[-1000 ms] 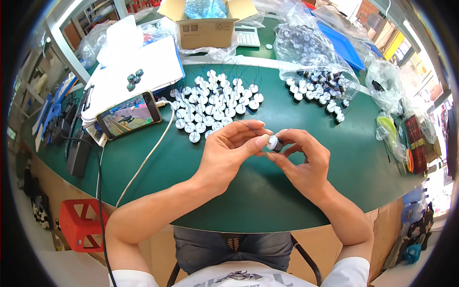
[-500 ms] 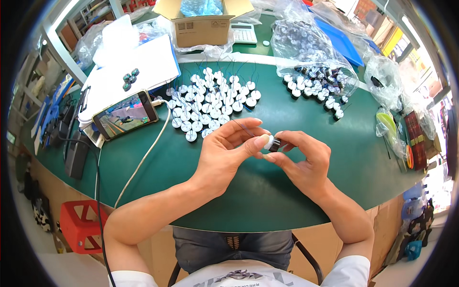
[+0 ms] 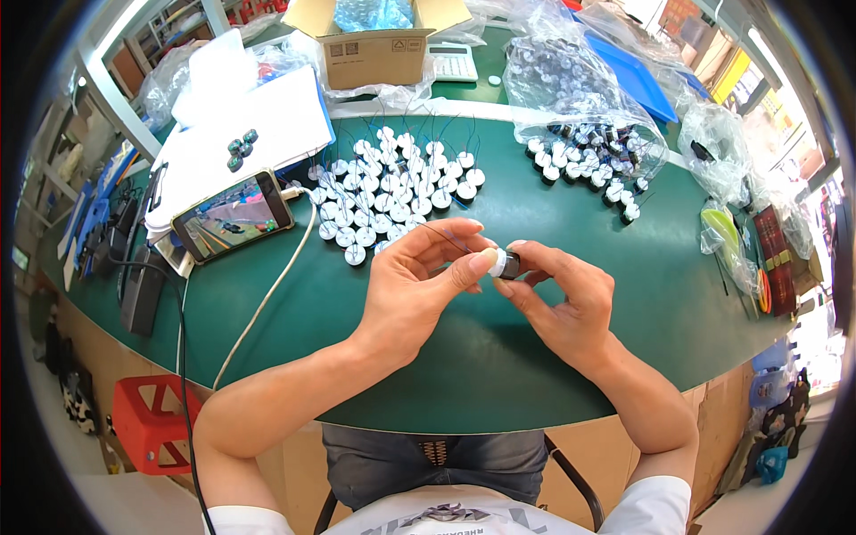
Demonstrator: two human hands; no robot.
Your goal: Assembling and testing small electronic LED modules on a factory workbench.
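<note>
Between my two hands, above the table's near middle, is a small black cylindrical part (image 3: pixel 511 265) with a white end and thin wires. My left hand (image 3: pixel 406 290) pinches the white end between thumb and fingers, and a dark wire runs up over its fingers. The black body sits between the thumb and fingertips of my right hand (image 3: pixel 571 294). Just beyond my left hand stands a cluster of similar white-topped parts (image 3: pixel 366 201), many with thin wires sticking up. More such parts (image 3: pixel 615 189) spill from a clear plastic bag (image 3: pixel 571 85) at the far right.
A phone (image 3: pixel 234 218) with a lit screen leans at the left, its white cable crossing the green table (image 3: pixel 695 285). Behind it lie white papers (image 3: pixel 294 116) with several small dark parts. A cardboard box (image 3: pixel 376 61) and a calculator (image 3: pixel 453 64) stand at the back; a blue tray (image 3: pixel 637 80) lies far right.
The small part has turned slightly in my fingers, and more of its black body shows. Both hands remain in nearly the same place.
</note>
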